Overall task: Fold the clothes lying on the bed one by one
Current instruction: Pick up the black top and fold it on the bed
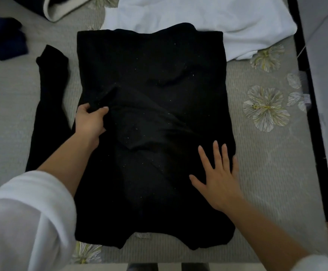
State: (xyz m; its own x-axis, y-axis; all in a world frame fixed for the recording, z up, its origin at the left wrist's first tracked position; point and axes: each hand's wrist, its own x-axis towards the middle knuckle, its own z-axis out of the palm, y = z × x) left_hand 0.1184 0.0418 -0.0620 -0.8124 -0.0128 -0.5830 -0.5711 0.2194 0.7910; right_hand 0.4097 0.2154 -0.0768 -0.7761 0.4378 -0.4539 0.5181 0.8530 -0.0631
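- Left hand (91,122) grips a bunched fold of the black sweater (151,71). The thumb lies on top, and the fingers curl into the cloth as far as I can make out.
- Right hand (218,178) lies flat on the same sweater, palm down near its right edge, with fingers straight and spread. It holds nothing.
- Between the two hands the sweater's body lies spread on the bed (257,173), collar end away from me and hem toward me. Creases run from the left hand's grip toward the right hand.
- Outward of the left hand, one black sleeve (51,85) stretches along the cover beside the sweater's body. I cannot pick out the other sleeve against the dark cloth.
- Beyond the right hand, at the collar end, a white garment (198,14) lies crumpled. I cannot tell whether it touches the sweater's far corner or passes under it.
- Far beyond the left hand sits a navy garment (5,40), well apart from the sweater, with a cream-edged piece (61,10) near it.
- Right of the right hand, the grey cover shows a printed flower (264,108).
- Near the camera, a white cuff (22,222) covers the left forearm.
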